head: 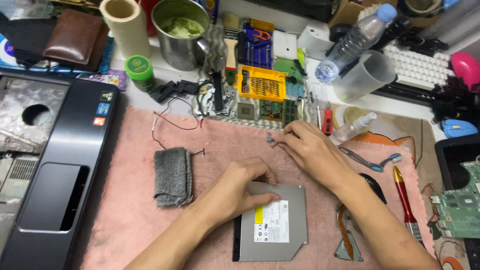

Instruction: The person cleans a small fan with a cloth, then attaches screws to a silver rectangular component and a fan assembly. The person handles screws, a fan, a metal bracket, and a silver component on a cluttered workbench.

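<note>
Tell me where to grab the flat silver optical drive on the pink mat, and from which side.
Judging by its pose, grip the optical drive across its two long side edges, from above. It lies flat, label up, so there is no purchase underneath. The left hand rests on its far corner; the near half is bare and free.

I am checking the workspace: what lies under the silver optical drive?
The optical drive lies on the pink cloth. The left hand rests on its top corner and covers that part. What is beneath the drive is hidden.

Left hand point(245, 185) on silver optical drive point(272, 222), right hand point(307, 147) pinching small bracket point(270, 138), pink mat point(135, 210)
</note>
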